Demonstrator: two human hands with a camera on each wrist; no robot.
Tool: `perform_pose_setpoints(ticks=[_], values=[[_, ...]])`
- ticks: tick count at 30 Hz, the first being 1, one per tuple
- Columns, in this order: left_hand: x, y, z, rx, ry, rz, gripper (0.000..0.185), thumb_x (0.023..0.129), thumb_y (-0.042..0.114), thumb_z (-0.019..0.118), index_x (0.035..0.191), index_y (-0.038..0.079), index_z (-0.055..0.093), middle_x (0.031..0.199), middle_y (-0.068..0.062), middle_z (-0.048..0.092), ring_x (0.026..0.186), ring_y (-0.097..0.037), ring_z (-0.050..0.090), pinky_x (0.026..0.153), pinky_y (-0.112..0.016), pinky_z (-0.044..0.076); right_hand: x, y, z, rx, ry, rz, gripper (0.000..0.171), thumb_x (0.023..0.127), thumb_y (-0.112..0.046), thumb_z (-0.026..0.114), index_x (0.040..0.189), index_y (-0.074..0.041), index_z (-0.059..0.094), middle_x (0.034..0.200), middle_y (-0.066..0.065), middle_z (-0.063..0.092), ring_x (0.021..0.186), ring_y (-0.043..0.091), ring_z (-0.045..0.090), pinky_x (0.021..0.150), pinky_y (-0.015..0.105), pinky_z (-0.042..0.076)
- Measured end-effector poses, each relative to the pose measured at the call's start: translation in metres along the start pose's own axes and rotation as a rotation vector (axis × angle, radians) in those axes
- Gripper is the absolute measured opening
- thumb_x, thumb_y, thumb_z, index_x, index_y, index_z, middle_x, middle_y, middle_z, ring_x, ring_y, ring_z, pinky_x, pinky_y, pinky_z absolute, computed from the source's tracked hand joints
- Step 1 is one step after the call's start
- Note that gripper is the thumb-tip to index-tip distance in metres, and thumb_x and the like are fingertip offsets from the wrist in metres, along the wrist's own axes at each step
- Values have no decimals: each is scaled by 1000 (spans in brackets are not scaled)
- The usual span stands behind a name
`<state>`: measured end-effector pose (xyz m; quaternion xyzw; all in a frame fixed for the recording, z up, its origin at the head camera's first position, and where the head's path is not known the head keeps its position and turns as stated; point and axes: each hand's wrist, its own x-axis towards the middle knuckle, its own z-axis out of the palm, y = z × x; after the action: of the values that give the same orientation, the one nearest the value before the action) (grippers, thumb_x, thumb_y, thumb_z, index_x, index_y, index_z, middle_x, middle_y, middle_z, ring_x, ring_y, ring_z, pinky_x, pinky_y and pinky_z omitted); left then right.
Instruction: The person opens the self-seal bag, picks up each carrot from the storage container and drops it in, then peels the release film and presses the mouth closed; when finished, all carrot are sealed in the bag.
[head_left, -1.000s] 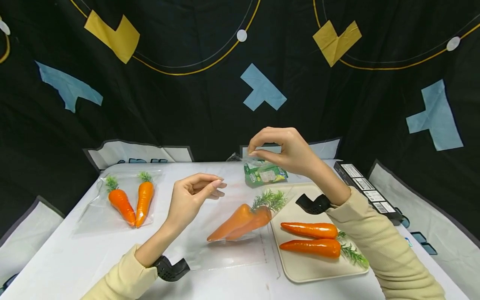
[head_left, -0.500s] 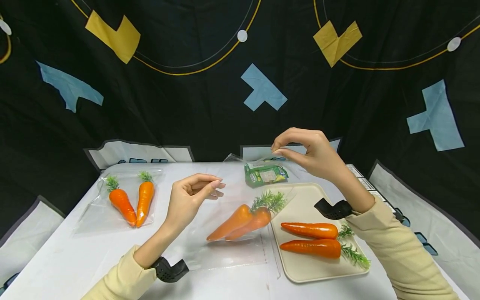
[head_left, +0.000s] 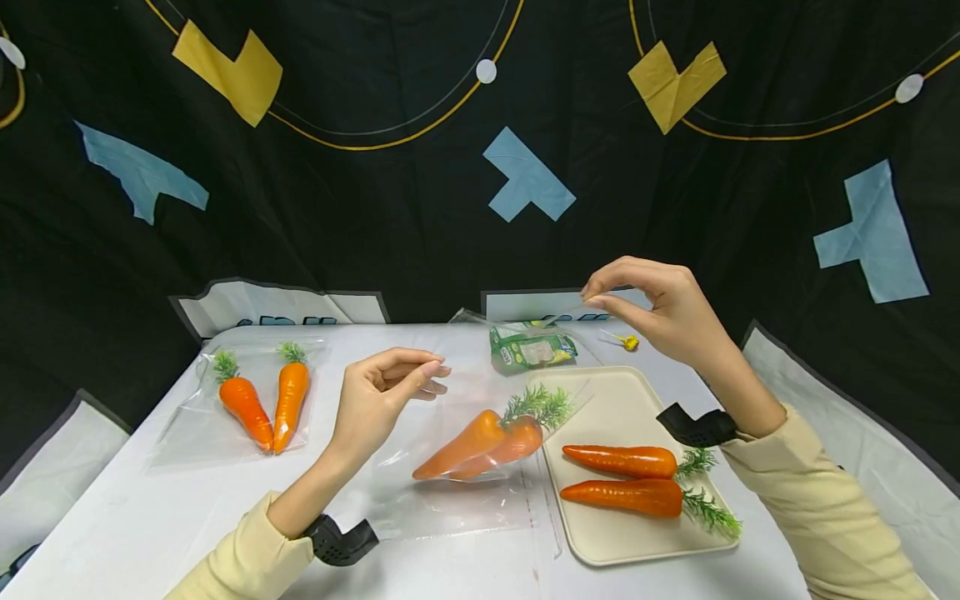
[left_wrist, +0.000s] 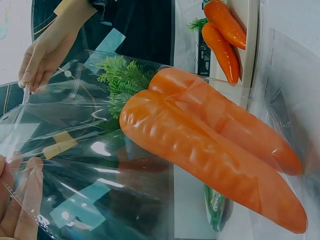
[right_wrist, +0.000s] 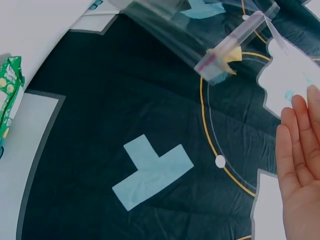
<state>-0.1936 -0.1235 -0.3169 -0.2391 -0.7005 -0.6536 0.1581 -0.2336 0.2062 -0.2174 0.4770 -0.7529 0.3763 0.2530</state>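
A clear plastic bag [left_wrist: 107,172] hangs tilted over the table, with two orange carrots [head_left: 480,446] and their green tops inside. My left hand [head_left: 382,387] pinches the bag's edge between thumb and fingers. Higher up and to the right, my right hand [head_left: 656,300] pinches the end of a thin clear strip that stretches back to the bag's mouth. In the right wrist view the strip [right_wrist: 276,36] runs taut from the bag's edge to the fingers. Two more carrots [head_left: 626,479] lie side by side on a beige tray [head_left: 600,400].
Another clear bag [head_left: 187,433] with two carrots lies flat at the left. Behind the held bag are a green packet [head_left: 531,347] and a small yellow lollipop [head_left: 630,342]. A black box [left_wrist: 204,59] shows beyond the tray in the left wrist view.
My right hand has moved right, drawing the clear strip out from the bag's mouth. The lollipop has come into sight and the black box is now hidden. My left hand stays still.
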Motion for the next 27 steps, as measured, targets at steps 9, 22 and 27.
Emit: perform_pose_setpoints(ticks=[9,22,27], values=[[0,1,-1,4,-3,4,15,90,9,68,102,-1,70,94,-10,73,76,-26,72,73,-38,58,-16,6,-10,6,56,68,23,80,18,65,94,0,70,94,11,68,94,14,62,88,21,51],[-1,0,-1,-3,25,-5,14,90,7,69,100,-1,71,93,-11,73,75,-26,72,72,-37,58,-37,11,-27,-112,131,174,22,79,18,67,94,2,69,92,10,67,93,8,61,92,17,47],[-1,0,-1,-3,33,-5,13,89,7,69,100,-1,71,92,-11,73,74,-26,72,71,-37,59,-47,10,-34,-153,163,245,20,82,15,66,96,1,69,92,2,67,92,7,61,91,15,46]])
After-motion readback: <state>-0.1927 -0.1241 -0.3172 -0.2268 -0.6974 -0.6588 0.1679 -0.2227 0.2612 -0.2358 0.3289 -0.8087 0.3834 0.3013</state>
